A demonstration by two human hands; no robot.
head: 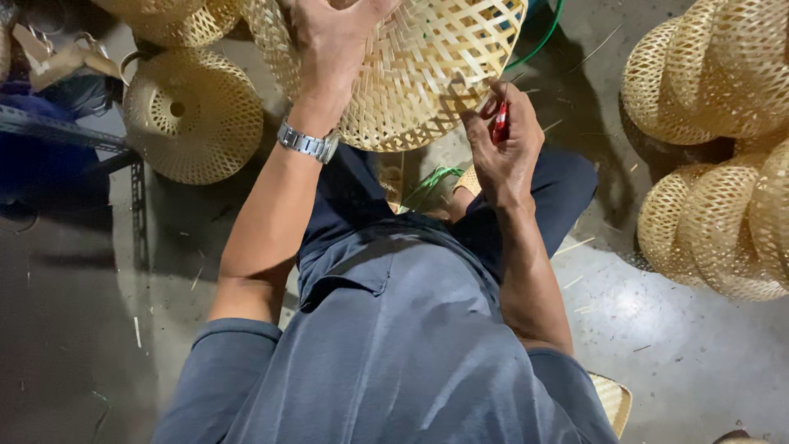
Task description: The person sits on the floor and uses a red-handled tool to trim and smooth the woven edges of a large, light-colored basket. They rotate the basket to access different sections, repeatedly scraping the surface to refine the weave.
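The left hand [333, 37] lies spread over the outside of a woven bamboo lampshade [411, 74], palm flat on the weave and fingers reaching over its upper curve. It clamps nothing; it presses, which seems meant to keep the light shell from turning or sliding while the other hand works at its edge. The shade sits at the far centre of the scene, raised over the person's knees, with its lower rim turned toward the body so that the edge faces the worker. A metal wristwatch [306, 142] sits on the left wrist.

The right hand [505, 152] is closed round a small red-handled tool [499, 123], probably snips or a cutter, though the blade end is too small to tell. The tool's tip points up at the shade's lower right rim, just beside the loose strip ends there, a hold that suits trimming close to the weave.

A green cord [431, 181] lies on the floor between the knees, and another green strand curves off behind the shade. More woven bamboo shades stand around: one round shade [193, 115] at the far left and a stacked cluster [715, 140] at the right, all within arm's reach. Thin bamboo slivers lie scattered on the grey concrete floor [657, 329].
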